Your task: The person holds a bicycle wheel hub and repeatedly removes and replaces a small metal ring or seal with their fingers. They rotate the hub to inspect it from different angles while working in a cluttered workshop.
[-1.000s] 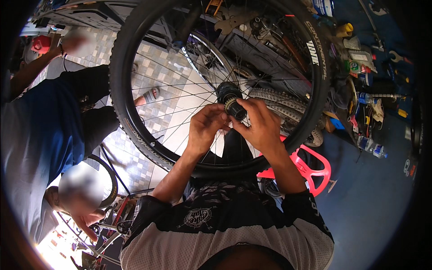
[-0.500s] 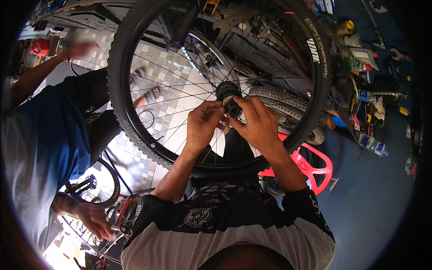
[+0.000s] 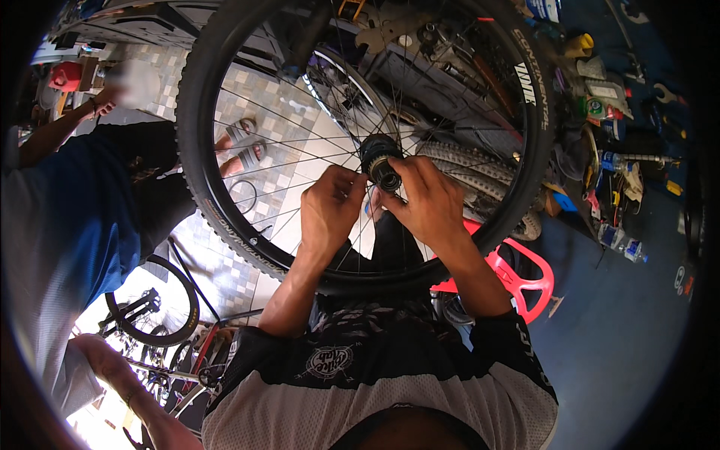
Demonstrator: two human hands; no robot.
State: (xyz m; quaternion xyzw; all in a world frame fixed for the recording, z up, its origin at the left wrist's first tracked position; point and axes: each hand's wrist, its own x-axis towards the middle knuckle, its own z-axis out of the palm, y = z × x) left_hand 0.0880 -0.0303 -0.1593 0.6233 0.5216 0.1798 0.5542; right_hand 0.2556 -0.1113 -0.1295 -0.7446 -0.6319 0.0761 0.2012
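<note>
A bicycle wheel with a knobby black tyre stands in front of me, its thin spokes running in to a dark hub. The hub's ringed, hollow end points toward me. My right hand grips that end from the right, with thumb and forefinger on it. On the left side of the hub, my left hand has its fingers pinched together, the tips close to the hub's edge. Whatever lies between those fingertips is hidden.
Tools and parts crowd a bench behind the wheel. Loose tyres lie beyond its right side, and a pink-red plastic stool is at right. Another person stands close on the left, beside another bicycle.
My left hand has shifted slightly left, its fingertips drawing away from the hub's end. My right hand stays on the hub. The person at left has moved both arms.
</note>
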